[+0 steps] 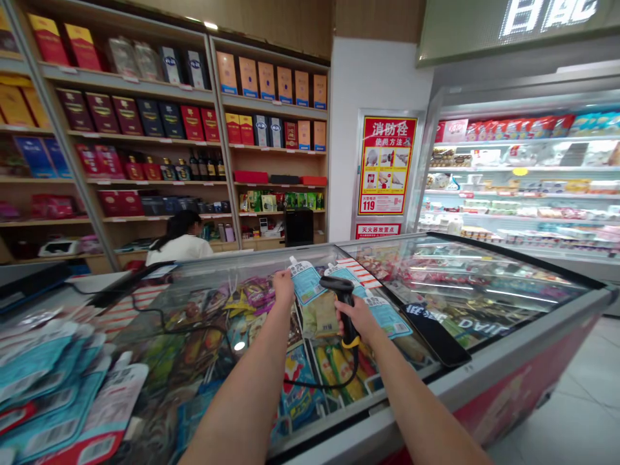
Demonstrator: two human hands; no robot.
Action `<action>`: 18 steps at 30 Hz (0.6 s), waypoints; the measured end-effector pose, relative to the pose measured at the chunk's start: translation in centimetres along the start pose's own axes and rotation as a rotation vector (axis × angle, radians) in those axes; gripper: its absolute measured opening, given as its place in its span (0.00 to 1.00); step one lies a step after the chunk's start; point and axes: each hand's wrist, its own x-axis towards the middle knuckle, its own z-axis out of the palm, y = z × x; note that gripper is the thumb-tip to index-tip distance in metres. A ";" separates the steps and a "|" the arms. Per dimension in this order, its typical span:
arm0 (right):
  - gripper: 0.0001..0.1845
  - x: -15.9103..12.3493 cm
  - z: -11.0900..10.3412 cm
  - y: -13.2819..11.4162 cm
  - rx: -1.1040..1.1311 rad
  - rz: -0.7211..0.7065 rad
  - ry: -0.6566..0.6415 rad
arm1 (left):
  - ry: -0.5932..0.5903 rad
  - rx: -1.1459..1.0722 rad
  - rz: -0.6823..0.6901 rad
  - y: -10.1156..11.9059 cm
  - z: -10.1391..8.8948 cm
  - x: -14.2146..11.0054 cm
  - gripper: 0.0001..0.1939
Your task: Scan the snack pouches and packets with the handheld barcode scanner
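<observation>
My right hand [361,316] is wrapped round the handle of a black and yellow barcode scanner [346,310], its head pointing left. My left hand [283,284] is closed at the left edge of a blue and white spouted pouch [307,282], just left of the scanner's head. Partly behind the scanner, a second spouted pouch [357,279] lies on the freezer's glass top, and a third spouted pouch [390,318] lies to the right of my right hand. The scanner's black cable [320,386] loops down and away to the left.
A pile of similar pouches [53,387] lies at the near left. The chest freezer [445,381] holds packaged food under glass, with a black strip [436,336] on top. Behind it, a person in white [181,242] is near shelves of boxes and bottles. A lit refrigerated display [523,181] stands at right.
</observation>
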 end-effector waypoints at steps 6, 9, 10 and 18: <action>0.20 -0.3 0.3 -0.1 -0.035 0.043 -0.033 | 0.044 -0.105 -0.122 1.1 -0.5 0.2 0.13; 0.20 -0.4 0.3 -0.1 -0.057 0.052 -0.029 | 0.053 -0.100 -0.102 1.2 -0.7 0.2 0.13; 0.19 -0.4 0.3 -0.1 -0.065 0.056 -0.029 | 0.053 -0.098 -0.095 1.1 -0.7 0.2 0.12; 0.18 -0.3 0.3 0.4 -0.065 0.067 -0.036 | 0.063 -0.087 -0.079 1.1 -0.8 0.3 0.09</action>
